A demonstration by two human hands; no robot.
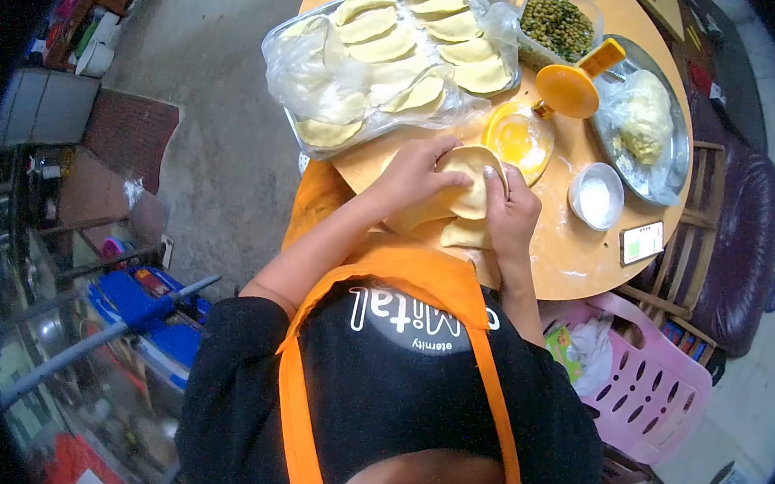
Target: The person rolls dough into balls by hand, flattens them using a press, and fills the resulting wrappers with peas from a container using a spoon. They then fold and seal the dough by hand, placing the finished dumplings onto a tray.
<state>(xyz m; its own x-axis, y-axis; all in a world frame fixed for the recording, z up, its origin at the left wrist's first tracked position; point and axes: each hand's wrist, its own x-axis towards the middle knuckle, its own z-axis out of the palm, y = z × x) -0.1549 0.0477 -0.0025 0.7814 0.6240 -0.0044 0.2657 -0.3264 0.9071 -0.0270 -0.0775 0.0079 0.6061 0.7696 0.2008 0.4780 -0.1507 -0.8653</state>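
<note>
Between my two hands is a pale round piece of dough, held above the near edge of the round wooden table. Fingers of my left hand grip its left side, the thumb lying on it. My right hand pinches its right edge. More flat dough pieces lie just beneath. Beyond the hands sits a yellow round mould, with an orange press with a handle beside it. Folded dough pieces rest in rows on a plastic-lined tray.
A tub of green filling stands at the back. On the right are a metal tray with a bagged dough lump, a cup of white powder and a phone. A pink chair stands at the right.
</note>
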